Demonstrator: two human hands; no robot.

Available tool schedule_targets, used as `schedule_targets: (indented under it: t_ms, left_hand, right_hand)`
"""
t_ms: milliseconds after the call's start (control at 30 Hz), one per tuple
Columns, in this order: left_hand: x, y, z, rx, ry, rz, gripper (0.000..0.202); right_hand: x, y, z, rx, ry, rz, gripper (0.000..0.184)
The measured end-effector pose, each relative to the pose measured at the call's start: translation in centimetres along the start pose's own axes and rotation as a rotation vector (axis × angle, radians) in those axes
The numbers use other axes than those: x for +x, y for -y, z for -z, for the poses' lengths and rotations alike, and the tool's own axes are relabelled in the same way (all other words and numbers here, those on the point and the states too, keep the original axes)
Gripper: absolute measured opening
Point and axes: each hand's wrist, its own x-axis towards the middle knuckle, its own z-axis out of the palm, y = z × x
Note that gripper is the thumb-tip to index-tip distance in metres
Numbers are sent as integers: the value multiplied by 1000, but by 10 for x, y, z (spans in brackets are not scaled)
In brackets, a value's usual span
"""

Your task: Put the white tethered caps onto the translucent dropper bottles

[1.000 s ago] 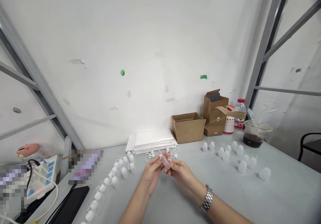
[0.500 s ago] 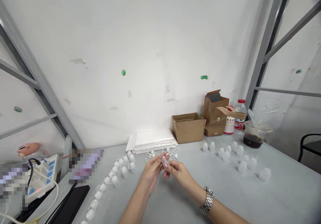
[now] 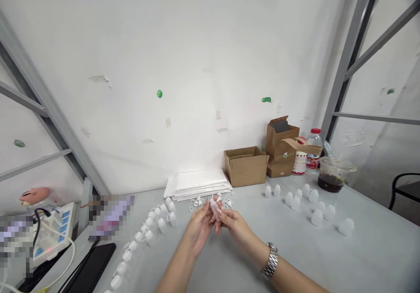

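Observation:
A small translucent plastic bottle [image 3: 215, 210] is held tilted between my two hands over the middle of the table. My left hand [image 3: 201, 224] has its fingers closed at the bottle's upper end, where a thin white strap sticks up. My right hand [image 3: 232, 222] grips the body from the right, thumb along its side. Just behind my hands lie loose white caps with looped straps [image 3: 197, 203], partly hidden by my fingers. To the left runs a line of small bottles with white caps [image 3: 150, 237]. Small bottles without caps [image 3: 316, 218] stand scattered to the right.
White flat packets [image 3: 200, 183] are stacked by the wall, beside an open cardboard box [image 3: 246, 170]. A brown paper bag [image 3: 282, 153], a red-capped bottle [image 3: 313, 151] and a bowl of dark liquid [image 3: 331, 180] stand back right. A black phone [image 3: 92, 269] and power strip [image 3: 54, 236] lie left.
My left fingers have shifted slightly around the bottle's upper end, and the palm shows a little more. My right hand keeps its grip. The view has moved slightly.

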Motion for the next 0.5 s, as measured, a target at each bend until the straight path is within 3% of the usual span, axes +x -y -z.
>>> schedule_targets:
  t_ms: [300, 400, 500]
  left_hand:
    - [6, 0, 6, 157, -71, -65, 37]
    - [13, -4, 17, 326, -248, -155, 41]
    - [19, -4, 31, 734, -476, -350, 34]
  right_hand:
    - [1, 2, -1, -34, -29, -17, 40]
    - [3, 4, 5, -23, -187, -9, 43]
    - [6, 7, 15, -11, -397, 13, 46]
